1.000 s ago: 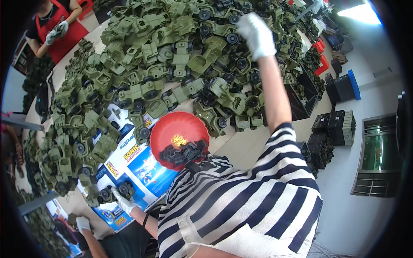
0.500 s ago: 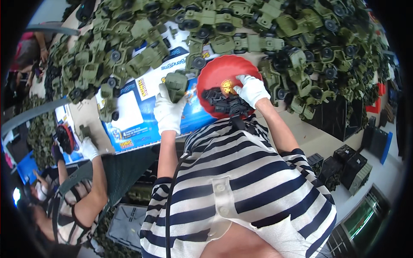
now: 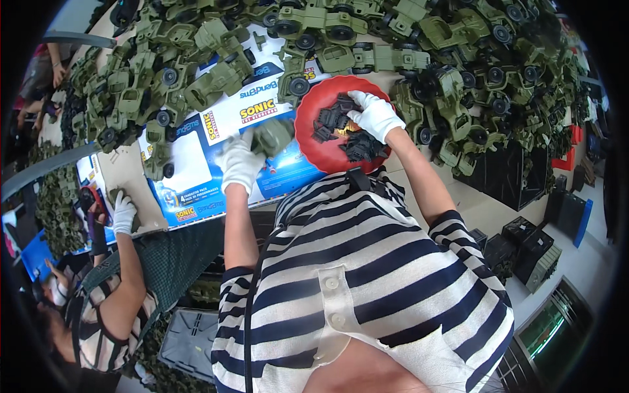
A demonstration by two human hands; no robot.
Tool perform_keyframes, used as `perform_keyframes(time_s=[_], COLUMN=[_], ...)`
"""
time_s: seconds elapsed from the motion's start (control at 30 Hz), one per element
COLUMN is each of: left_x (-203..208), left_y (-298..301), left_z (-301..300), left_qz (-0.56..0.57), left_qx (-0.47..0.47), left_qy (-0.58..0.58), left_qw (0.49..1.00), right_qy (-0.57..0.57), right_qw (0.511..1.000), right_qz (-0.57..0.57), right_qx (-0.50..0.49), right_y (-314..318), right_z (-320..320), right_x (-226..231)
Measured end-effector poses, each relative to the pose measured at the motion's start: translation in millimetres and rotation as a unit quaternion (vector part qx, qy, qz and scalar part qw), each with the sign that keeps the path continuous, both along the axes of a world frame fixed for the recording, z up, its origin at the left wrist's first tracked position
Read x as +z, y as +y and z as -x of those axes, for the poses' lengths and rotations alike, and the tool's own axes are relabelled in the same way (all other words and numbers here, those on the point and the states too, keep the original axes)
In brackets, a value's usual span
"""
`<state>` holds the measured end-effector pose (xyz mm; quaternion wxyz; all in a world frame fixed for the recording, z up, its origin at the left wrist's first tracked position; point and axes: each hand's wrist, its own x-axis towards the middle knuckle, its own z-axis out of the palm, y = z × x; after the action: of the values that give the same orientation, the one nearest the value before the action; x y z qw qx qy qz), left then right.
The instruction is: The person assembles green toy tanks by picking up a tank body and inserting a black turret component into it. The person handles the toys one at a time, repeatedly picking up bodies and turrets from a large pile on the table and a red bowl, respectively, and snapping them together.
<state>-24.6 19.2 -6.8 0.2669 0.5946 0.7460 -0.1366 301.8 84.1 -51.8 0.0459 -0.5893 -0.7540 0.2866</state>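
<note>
My left hand (image 3: 237,162), in a white glove and blurred by motion, holds a green toy vehicle part (image 3: 275,136) over the blue and white printed cardboard (image 3: 282,175). Its finger edges are smeared. To the right, my white-gloved right hand (image 3: 379,118) reaches over the far right rim of a red scalloped bowl (image 3: 310,152). Thumb and fingers close around a black plastic part (image 3: 344,105). More black parts (image 3: 363,147) lie in the bowl, partly covering a gold emblem on its bottom.
Green toy jeeps (image 3: 321,26) with black wheels are heaped along the table's far side and both ends. A co-worker's gloved hand (image 3: 123,215) works at the left. Black crates (image 3: 517,245) stand at the lower right, and a grey bin lid (image 3: 190,337) lies below the table.
My left hand has shifted left, with the green part now tilted. My right hand has moved up and left in the bowl, where black parts now lie spread farther toward the far side.
</note>
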Motion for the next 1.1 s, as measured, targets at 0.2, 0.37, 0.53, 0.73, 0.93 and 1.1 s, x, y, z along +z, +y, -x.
perform_keyframes(time_s=[0.2,0.37,0.53,0.73,0.93,1.1], left_x=[5.2,-21.6,-70.8,-78.8,-69.6,0.9], left_y=[-22.2,-33.8,-39.2,-42.7,-39.5,-37.4], left_z=[12.3,35.9,32.5,1.7,4.7,-4.6], left_qz=[-0.189,-0.370,-0.255,-0.302,-0.315,-0.245], left_qx=[-0.208,0.264,0.510,0.500,0.431,0.420], left_qy=[0.235,-0.017,-0.305,-0.424,-0.430,-0.574], left_qw=[0.930,0.891,0.763,0.693,0.728,0.658], right_qy=[-0.022,-0.069,-0.004,-0.149,-0.101,0.101], right_qw=[0.998,0.992,0.992,0.950,0.950,0.991], right_qz=[-0.009,0.092,0.045,-0.145,-0.061,-0.030], right_qx=[-0.058,-0.058,-0.114,0.233,0.290,0.078], right_y=[4.2,7.1,6.9,28.6,33.8,24.4], right_z=[-5.6,16.2,27.8,22.2,5.3,-11.2], right_x=[5.3,27.0,-3.6,-3.1,-4.8,15.9])
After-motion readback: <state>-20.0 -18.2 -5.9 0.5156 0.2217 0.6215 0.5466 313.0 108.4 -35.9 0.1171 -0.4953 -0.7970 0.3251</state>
